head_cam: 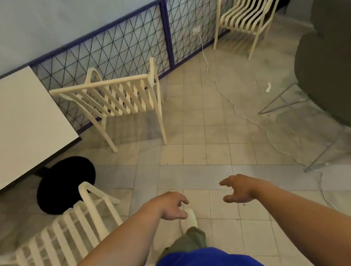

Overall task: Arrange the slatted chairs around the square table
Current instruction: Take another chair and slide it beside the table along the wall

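The square white table (12,123) stands at the left on a black round base (65,185). One cream slatted chair (119,100) stands at the table's right side, its back toward me. A second slatted chair (63,234) is at the lower left, near the table's front corner. A third slatted chair (247,9) stands far off at the back right against the mesh fence. My left hand (170,205) and my right hand (237,188) hover over the tiled floor, fingers loosely spread, holding nothing and touching no chair.
A blue-framed wire mesh fence (126,41) runs along the wall. A large grey upholstered chair (339,62) on thin metal legs fills the right side. A white cable (248,114) trails across the floor from a wall plug. My foot (190,218) steps forward below my hands.
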`<state>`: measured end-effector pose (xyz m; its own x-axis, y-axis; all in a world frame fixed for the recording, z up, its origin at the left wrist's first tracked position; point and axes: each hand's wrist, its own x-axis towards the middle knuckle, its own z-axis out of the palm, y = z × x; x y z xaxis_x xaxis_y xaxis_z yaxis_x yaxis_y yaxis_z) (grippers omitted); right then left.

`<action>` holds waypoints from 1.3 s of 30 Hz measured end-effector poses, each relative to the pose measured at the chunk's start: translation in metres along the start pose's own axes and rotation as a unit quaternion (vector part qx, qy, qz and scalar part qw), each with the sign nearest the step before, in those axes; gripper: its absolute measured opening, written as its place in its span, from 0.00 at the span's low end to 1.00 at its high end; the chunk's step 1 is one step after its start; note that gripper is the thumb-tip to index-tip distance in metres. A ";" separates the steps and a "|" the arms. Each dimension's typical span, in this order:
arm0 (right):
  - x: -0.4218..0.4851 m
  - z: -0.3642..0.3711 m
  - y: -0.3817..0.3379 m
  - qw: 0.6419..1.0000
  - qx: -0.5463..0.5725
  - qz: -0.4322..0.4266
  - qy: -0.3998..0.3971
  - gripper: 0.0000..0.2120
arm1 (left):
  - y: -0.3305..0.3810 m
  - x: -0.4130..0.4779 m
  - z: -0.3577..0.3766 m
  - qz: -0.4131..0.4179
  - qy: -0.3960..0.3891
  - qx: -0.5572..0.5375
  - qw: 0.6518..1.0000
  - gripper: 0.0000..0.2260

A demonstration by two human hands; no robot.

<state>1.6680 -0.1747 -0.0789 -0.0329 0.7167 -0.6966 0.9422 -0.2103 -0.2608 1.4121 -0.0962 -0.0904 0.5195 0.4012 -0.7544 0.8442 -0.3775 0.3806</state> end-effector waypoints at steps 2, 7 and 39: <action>0.031 -0.032 -0.002 1.000 -0.004 -0.003 0.004 0.33 | -0.008 0.020 -0.041 0.006 0.006 -0.006 1.000 0.27; 0.094 -0.099 -0.026 1.000 0.007 -0.014 0.003 0.34 | -0.030 0.053 -0.134 0.005 0.016 -0.001 1.000 0.26; 0.468 -0.432 -0.276 0.954 -0.049 -0.293 0.047 0.32 | -0.318 0.128 -0.527 -0.166 0.236 -0.076 0.954 0.29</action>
<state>1.5371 0.5065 -0.0442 -0.5374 0.7497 -0.3863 0.7980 0.3039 -0.5204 1.2797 0.5147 -0.0259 0.1911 0.8230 -0.5349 0.9634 -0.0529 0.2628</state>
